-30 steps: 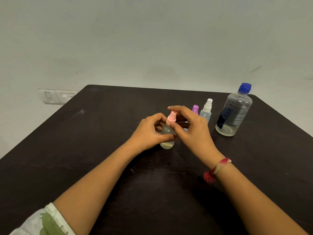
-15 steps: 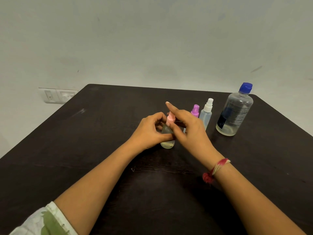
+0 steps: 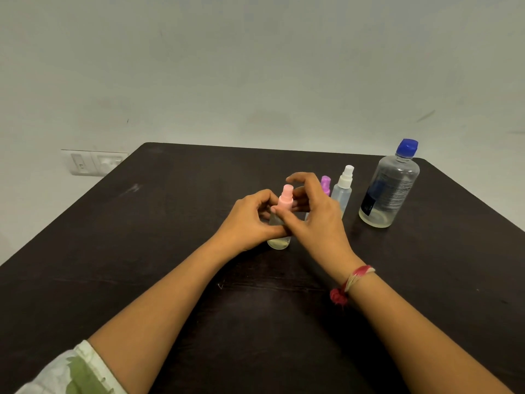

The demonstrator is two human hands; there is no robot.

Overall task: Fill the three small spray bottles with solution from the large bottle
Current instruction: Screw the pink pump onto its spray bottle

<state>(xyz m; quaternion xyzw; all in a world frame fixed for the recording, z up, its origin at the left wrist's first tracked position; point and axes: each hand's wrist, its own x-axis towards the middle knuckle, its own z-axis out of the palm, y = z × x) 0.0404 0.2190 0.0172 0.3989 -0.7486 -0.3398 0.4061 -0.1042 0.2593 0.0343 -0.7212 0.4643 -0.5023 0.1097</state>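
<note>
The small clear plastic spray bottle with a pink pump top (image 3: pixel 285 201) stands upright near the middle of the matte, dark brown table (image 3: pixel 170 223), a shallow layer of pale yellowish liquid in its rounded base.

At the far left, a white rectangular switch plate (image 3: pixel 93 162) sits on the pale wall just beyond the table edge. At the near left corner shows a white cloth sleeve with a green print (image 3: pixel 71 371). The left hand (image 3: pixel 250 220) is wrapped round the bottle's see-through body, fingers curled in front and thumb low beside it. The right hand (image 3: pixel 315 220) meets it there, its thumb pressed against the pink collar and its fingers arched behind and over the slim cylindrical top. A red and cream thread band (image 3: pixel 352 280) circles the right wrist.

Just right of that hand, a second small bottle with a purple pump top (image 3: pixel 325 184) is mostly hidden. Beside it stands a third clear small bottle with a white pump top (image 3: pixel 342 191). Far right stands the large round-shouldered clear plastic bottle with a blue screw cap (image 3: pixel 389 191), labelled in dark print, with a little liquid at the bottom.
</note>
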